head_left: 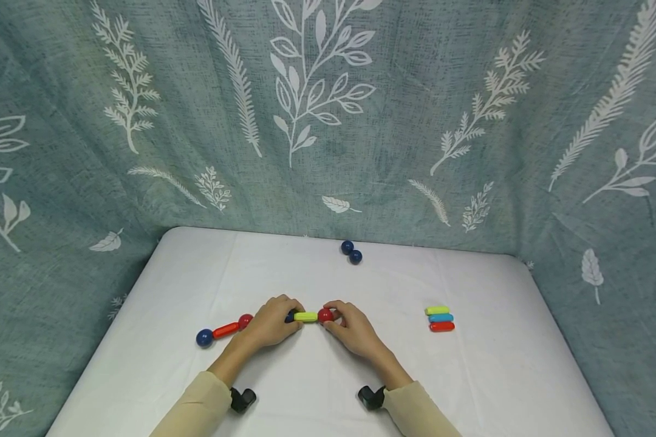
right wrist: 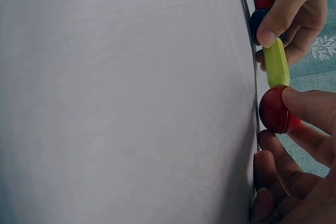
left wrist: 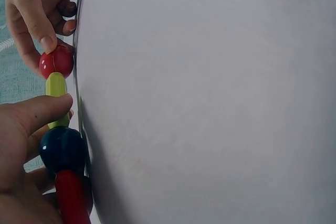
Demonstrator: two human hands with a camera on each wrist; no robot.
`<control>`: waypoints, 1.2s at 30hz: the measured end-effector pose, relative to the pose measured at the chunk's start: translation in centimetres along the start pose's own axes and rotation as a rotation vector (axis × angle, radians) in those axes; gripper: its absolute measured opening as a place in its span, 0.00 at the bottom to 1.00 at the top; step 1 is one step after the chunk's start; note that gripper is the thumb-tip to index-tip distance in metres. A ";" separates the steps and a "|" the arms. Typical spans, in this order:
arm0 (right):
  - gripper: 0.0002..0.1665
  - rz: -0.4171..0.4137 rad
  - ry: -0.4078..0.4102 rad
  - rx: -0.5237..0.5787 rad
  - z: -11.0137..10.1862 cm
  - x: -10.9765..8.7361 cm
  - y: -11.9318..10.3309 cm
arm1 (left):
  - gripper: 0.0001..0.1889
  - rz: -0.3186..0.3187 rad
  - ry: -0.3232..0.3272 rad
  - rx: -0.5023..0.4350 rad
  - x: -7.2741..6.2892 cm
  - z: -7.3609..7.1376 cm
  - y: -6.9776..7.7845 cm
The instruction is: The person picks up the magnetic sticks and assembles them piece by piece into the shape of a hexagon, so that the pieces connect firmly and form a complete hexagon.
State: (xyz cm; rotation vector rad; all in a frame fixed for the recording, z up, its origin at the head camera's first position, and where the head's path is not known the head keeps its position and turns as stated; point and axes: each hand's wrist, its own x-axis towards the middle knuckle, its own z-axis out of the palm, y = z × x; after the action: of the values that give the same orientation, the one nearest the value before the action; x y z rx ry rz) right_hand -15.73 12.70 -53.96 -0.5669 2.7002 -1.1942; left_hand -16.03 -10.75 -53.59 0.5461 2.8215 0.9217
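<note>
A chain of balls and short rods lies across the white table. My left hand (head_left: 271, 323) pinches its yellow-green rod (head_left: 307, 317) between thumb and fingers, close to a dark blue ball (left wrist: 62, 148). At the rod's right end, my right hand (head_left: 356, 331) grips a red ball (head_left: 325, 315) with thumb and fingertips; ball and rod meet end to end. Past the blue ball a red rod (left wrist: 72, 196) continues, covered by the left hand in the head view. Further left come another red ball (head_left: 245, 320), a second red rod (head_left: 226, 330) and an end blue ball (head_left: 205, 338).
Two loose dark blue balls (head_left: 355, 257) sit near the table's back edge. To the right, a yellow-green rod (head_left: 437, 310), a light blue rod (head_left: 441, 318) and a red rod (head_left: 442, 326) lie side by side. A leaf-patterned curtain (head_left: 393, 121) hangs behind the white table (head_left: 503, 364).
</note>
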 end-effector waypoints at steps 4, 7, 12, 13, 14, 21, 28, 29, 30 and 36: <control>0.21 0.004 -0.001 0.006 0.0 -0.1 0.0 | 0.11 -0.002 0.000 0.005 0.0 0.0 0.2; 0.21 0.002 0.001 0.007 0.0 0.0 -0.1 | 0.11 -0.015 -0.002 0.035 0.0 -0.1 0.5; 0.21 -0.017 -0.007 0.020 0.5 0.2 -0.5 | 0.13 -0.003 0.002 0.111 0.1 0.0 1.2; 0.21 -0.022 -0.011 0.024 0.6 0.2 -0.6 | 0.13 0.004 0.004 0.117 0.2 0.1 1.4; 0.21 -0.028 -0.014 0.026 0.8 0.3 -0.7 | 0.14 0.011 0.007 0.128 0.2 0.1 1.4; 0.20 -0.048 -0.016 0.020 1.4 0.4 -1.3 | 0.14 0.029 0.011 0.133 0.5 0.3 1.6; 0.22 -0.037 -0.013 0.020 1.4 0.3 -1.2 | 0.13 0.027 -0.007 0.107 0.4 0.4 1.4; 0.22 -0.033 -0.012 0.022 1.4 0.2 -1.1 | 0.14 0.024 -0.010 0.103 0.5 0.5 1.4; 0.22 -0.028 -0.011 0.024 1.3 0.1 -1.1 | 0.14 0.021 -0.012 0.100 0.5 0.5 1.4; 0.21 -0.003 0.018 0.039 0.0 -0.9 -1.0 | 0.14 0.003 -0.018 0.092 0.5 0.6 1.4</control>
State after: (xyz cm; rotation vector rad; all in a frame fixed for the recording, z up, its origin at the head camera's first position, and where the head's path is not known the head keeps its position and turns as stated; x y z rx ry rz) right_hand -14.64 12.43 -53.30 -0.5578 2.6855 -1.2557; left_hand -15.91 -9.23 -53.27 0.5667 2.8591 0.7865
